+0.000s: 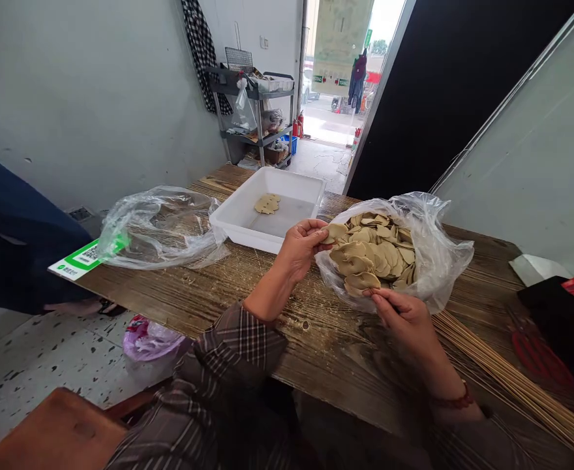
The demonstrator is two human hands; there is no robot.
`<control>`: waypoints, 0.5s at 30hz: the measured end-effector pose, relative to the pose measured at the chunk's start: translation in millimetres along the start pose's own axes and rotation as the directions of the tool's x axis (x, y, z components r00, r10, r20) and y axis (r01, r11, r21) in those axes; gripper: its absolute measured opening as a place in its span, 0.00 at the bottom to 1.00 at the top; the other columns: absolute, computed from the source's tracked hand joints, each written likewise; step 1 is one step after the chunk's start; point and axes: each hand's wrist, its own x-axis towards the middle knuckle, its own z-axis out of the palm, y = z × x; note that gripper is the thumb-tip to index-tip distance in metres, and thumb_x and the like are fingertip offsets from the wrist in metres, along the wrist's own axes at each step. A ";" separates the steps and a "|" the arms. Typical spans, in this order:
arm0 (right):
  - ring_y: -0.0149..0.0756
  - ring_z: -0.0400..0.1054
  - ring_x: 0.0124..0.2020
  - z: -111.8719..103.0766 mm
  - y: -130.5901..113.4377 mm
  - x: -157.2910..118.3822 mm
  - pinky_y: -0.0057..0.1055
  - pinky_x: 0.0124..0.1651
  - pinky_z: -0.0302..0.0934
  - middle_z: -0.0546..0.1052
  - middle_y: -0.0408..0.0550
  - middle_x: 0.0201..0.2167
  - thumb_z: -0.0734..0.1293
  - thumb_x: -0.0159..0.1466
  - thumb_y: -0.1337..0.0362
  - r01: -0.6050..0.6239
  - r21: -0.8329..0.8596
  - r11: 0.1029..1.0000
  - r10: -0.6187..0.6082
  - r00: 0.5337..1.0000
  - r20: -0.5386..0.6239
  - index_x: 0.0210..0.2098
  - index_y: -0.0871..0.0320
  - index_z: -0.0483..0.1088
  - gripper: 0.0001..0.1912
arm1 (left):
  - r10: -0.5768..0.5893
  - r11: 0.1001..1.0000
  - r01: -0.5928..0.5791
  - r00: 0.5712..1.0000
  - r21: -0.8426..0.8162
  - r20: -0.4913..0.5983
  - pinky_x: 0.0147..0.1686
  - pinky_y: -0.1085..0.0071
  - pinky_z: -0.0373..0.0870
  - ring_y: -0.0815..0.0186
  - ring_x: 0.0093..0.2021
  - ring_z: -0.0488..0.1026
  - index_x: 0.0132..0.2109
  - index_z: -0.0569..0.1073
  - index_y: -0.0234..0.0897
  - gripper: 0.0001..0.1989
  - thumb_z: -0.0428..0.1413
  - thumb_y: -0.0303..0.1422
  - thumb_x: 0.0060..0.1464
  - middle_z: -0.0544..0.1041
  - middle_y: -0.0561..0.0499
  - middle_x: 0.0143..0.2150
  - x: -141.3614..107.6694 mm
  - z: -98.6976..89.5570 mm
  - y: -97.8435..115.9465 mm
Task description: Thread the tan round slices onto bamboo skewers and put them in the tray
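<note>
Thumb and fingers of my left hand (305, 247) pinch a thin, roundish beige slice (336, 232) over the left rim of a clear plastic bag (436, 251). That bag is full of loose beige slices (382, 251). At its near edge, my right hand (407, 320) is closed in a pinch at the lower end of a row of curled slices (362, 282), which appears to be on a skewer; the stick itself hardly shows. Behind my left hand stands a white plastic tub (241, 225), with a small cluster of beige slices (267, 203) lying inside.
Bamboo skewers (507, 375) lie in a bundle at the right of the wooden table (248, 287), near red-handled scissors (541, 356). On the left are a crumpled clear bag (164, 228) and a green-and-white card (79, 258). A person in dark clothing (17, 228) is at far left.
</note>
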 end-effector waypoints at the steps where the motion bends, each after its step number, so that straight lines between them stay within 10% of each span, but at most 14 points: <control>1: 0.29 0.59 0.17 -0.6 0.3 0.1 0.27 0.22 0.53 0.66 0.39 0.15 0.65 0.65 0.58 -0.003 0.000 1.000 0.003 1.000 -0.001 0.38 0.60 0.80 0.14 | -0.010 1.000 0.010 1.000 -0.007 0.007 0.30 0.73 0.74 0.70 0.27 0.75 0.33 0.73 0.32 0.13 0.67 0.30 0.41 0.76 0.53 0.28 -0.3 0.0 0.5; 15: 0.29 0.60 0.16 2.6 -0.5 1.0 0.27 0.22 0.55 0.67 0.39 0.14 0.65 0.65 0.57 -0.002 -0.016 1.000 0.002 1.000 -0.013 0.38 0.62 0.79 0.15 | 0.021 1.000 -0.021 0.999 0.001 0.025 0.30 0.74 0.71 0.72 0.26 0.73 0.32 0.72 0.32 0.09 0.64 0.27 0.43 0.76 0.53 0.26 -3.0 4.6 -4.1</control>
